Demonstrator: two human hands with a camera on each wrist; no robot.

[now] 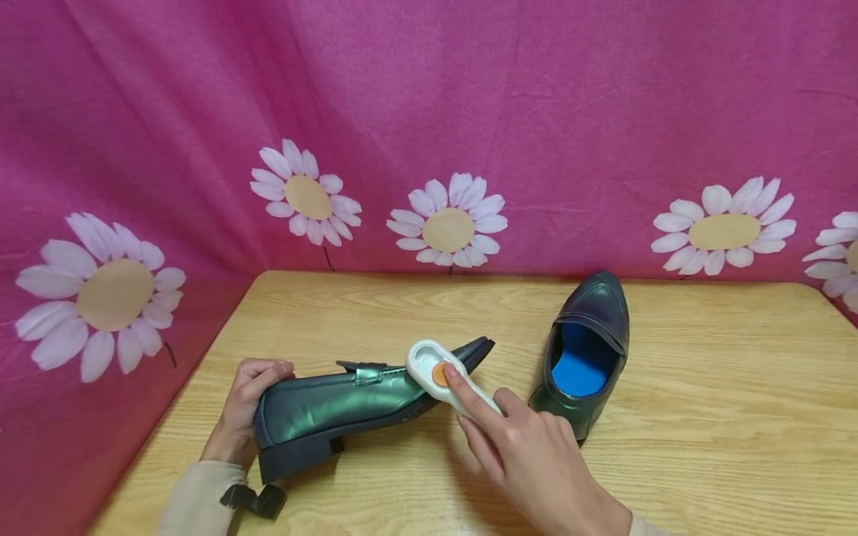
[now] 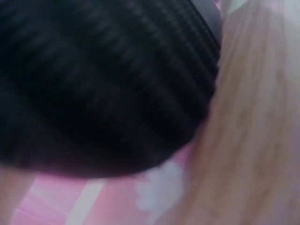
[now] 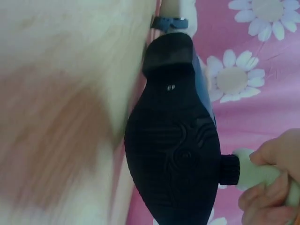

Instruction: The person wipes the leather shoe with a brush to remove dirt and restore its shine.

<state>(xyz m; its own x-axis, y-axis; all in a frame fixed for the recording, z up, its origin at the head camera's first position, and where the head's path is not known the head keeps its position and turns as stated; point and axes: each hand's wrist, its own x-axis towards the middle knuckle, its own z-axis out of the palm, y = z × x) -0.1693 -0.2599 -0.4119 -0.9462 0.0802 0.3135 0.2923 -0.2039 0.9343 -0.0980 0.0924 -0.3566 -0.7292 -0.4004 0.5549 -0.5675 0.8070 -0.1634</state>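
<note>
Landmark: the green metallic loafer in hand.

- Magenta daisy-print cloth point(image 1: 576, 112): behind and left of the landmark.
- Wood-grain desk point(image 1: 724, 402): beneath it.
- Landmark loafer point(image 1: 315, 406): lifted over the desk, toe rightward. The right wrist view alone shows its patterned sole point(image 3: 171, 140).
- Matching loafer point(image 1: 593, 320), blue insole: upright, right of the landmark, presumably there to leave working room.
- Left hand point(image 1: 248, 391): curled around the landmark's heel, seemingly to leave the toe half free.
- Right hand point(image 1: 529, 447): closed around the brush handle, index finger extended, likely for steering.
- White-handled brush point(image 1: 429, 356): against the landmark's toe half; black bristles point(image 3: 229, 169) are hidden from the head view.
- Orange button point(image 1: 440, 374): on the brush, under the index fingertip.
</note>
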